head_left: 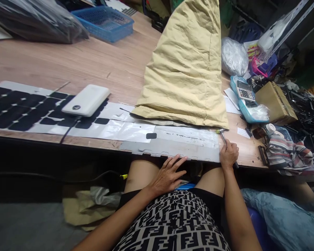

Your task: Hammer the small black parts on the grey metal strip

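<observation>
My right hand (228, 154) is wrapped round a small hammer (223, 136). Its shaft is metal, a yellow face shows at the head, and the dark handle end sticks out below the hand. The head lies by the right end of a long grey-white board (172, 151) at the table's front edge. With fingers spread, my left hand (170, 173) hovers over my lap, its fingertips at the board's notched near edge. Behind the board spreads a large beige cloth piece (185, 76). A small black patch (151, 136) lies left of centre on a clear sheet.
On the left lie black cell panels (18, 108) on white backing, topped by a white power bank (87, 100). A blue basket (104, 22) stands behind. To the right are a calculator (245, 91), a cardboard box (274, 103), a striped cloth (288, 148) and many black parts (303, 115).
</observation>
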The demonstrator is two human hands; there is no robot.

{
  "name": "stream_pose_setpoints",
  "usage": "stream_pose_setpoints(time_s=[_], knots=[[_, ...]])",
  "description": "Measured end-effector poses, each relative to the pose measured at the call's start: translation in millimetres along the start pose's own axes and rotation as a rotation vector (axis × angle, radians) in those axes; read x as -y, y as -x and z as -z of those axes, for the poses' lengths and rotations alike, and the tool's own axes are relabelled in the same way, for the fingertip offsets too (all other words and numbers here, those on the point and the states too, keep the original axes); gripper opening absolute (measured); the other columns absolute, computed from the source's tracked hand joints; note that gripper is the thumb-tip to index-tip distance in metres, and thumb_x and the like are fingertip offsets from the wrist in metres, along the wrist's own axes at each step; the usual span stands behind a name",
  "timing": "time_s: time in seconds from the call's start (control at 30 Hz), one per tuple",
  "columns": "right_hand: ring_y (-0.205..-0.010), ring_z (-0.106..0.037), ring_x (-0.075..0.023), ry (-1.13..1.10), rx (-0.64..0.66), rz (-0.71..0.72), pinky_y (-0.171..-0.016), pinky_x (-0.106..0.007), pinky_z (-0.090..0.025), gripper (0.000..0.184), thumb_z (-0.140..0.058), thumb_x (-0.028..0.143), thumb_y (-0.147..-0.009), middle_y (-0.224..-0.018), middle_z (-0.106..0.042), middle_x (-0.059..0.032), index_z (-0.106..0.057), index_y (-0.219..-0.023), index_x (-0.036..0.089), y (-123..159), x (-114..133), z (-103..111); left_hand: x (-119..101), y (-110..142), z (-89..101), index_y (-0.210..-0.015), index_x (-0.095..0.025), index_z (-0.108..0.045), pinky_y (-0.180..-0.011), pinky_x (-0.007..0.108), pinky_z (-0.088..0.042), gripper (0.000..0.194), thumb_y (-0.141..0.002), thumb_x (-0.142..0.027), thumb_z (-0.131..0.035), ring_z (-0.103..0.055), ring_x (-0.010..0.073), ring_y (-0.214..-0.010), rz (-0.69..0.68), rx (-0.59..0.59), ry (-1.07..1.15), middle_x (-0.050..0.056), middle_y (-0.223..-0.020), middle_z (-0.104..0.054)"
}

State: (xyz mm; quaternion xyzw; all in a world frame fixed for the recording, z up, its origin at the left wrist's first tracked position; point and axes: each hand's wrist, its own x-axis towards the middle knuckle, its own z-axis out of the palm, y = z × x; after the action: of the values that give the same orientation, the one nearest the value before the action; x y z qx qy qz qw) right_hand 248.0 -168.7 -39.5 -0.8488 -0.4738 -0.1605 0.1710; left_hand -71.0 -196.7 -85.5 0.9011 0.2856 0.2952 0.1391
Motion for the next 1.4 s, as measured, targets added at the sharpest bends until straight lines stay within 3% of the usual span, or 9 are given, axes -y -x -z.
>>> stream_pose_setpoints(time_s=[0.1,0.23,0.43,0.6,0.77,0.9,1.07,1.3,1.4], knots=[[-0.091,-0.049,-0.0227,-0.001,0.004,0.008,-0.079,-0.035,-0.036,0.037,-0.049,0.023,-0.095,-0.102,-0.062,-0.0076,-0.072,-0.124,0.026,0,-1,-1,-2,-19,2.3,-0.109,-0.027,-0.077,-0.110,0.051,-0.039,0.025,-0.085,-0.034,-0.074,-0.052,0.0342,-0.131,0.042,-0.078,0.008,0.010,-0.139,-0.064],[-0.091,-0.048,-0.0227,-0.002,-0.010,0.017,-0.078,-0.035,-0.035,0.037,-0.048,0.022,-0.095,-0.101,-0.061,-0.0079,-0.072,-0.124,0.026,0,-2,-1,10,-83,7.7,-0.103,-0.022,-0.077,-0.088,0.042,-0.050,0.022,-0.094,-0.030,-0.059,-0.064,0.0258,-0.093,0.231,-0.090,0.011,0.009,-0.093,-0.075],[-0.088,-0.048,-0.0223,0.000,-0.022,0.035,-0.075,-0.034,-0.034,0.037,-0.047,0.021,-0.094,-0.098,-0.061,-0.0077,-0.073,-0.121,0.025,1,0,-1,54,-199,8.6,-0.130,-0.020,-0.069,-0.081,0.040,-0.053,0.041,-0.093,-0.023,-0.050,-0.068,0.0314,-0.102,0.551,0.138,-0.032,0.013,-0.110,-0.076],[-0.089,-0.049,-0.0225,0.006,-0.021,0.043,-0.075,-0.034,-0.035,0.037,-0.048,0.021,-0.094,-0.098,-0.062,-0.0080,-0.073,-0.121,0.024,1,0,-1,81,-252,7.7,-0.141,-0.029,-0.062,-0.087,0.042,-0.053,0.050,-0.094,-0.023,-0.047,-0.068,0.0322,-0.106,0.611,0.064,0.021,0.009,-0.118,-0.075],[-0.089,-0.048,-0.0222,-0.006,-0.010,0.034,-0.074,-0.034,-0.035,0.037,-0.047,0.020,-0.094,-0.098,-0.061,-0.0082,-0.073,-0.120,0.024,2,0,-1,108,-276,0.3,-0.129,-0.023,-0.067,-0.103,0.041,-0.047,0.046,-0.087,-0.014,-0.049,-0.060,0.0285,-0.119,0.459,-0.095,0.101,0.008,-0.126,-0.069],[-0.088,-0.047,-0.0221,-0.012,-0.008,0.036,-0.074,-0.034,-0.035,0.037,-0.046,0.019,-0.095,-0.097,-0.060,-0.0082,-0.072,-0.121,0.024,2,0,0,118,-278,-6.0,-0.111,-0.021,-0.067,-0.102,0.040,-0.047,0.034,-0.080,-0.015,-0.056,-0.059,0.0268,-0.113,0.418,-0.166,0.176,0.008,-0.116,-0.068],[-0.089,-0.048,-0.0223,-0.008,-0.004,0.038,-0.074,-0.034,-0.034,0.036,-0.048,0.020,-0.095,-0.099,-0.062,-0.0077,-0.072,-0.121,0.025,2,1,1,110,-266,-13.8,-0.090,-0.021,-0.072,-0.094,0.040,-0.048,0.016,-0.080,-0.020,-0.060,-0.059,0.0275,-0.102,0.441,-0.110,0.127,0.009,-0.097,-0.065],[-0.090,-0.048,-0.0222,-0.004,0.009,0.021,-0.075,-0.033,-0.034,0.036,-0.048,0.019,-0.095,-0.099,-0.062,-0.0074,-0.072,-0.121,0.025,3,2,1,108,-274,-12.9,-0.120,-0.026,-0.075,-0.086,0.035,-0.049,0.043,-0.078,-0.027,-0.064,-0.063,0.0263,-0.097,0.525,-0.014,0.138,0.005,-0.099,-0.071],[-0.090,-0.047,-0.0221,-0.008,0.019,0.018,-0.076,-0.033,-0.035,0.036,-0.048,0.020,-0.095,-0.100,-0.060,-0.0075,-0.071,-0.122,0.025,3,2,1,120,-285,-6.8,-0.113,-0.020,-0.078,-0.083,0.031,-0.049,0.039,-0.079,-0.025,-0.059,-0.065,0.0238,-0.092,0.527,0.012,0.298,0.003,-0.094,-0.074]])
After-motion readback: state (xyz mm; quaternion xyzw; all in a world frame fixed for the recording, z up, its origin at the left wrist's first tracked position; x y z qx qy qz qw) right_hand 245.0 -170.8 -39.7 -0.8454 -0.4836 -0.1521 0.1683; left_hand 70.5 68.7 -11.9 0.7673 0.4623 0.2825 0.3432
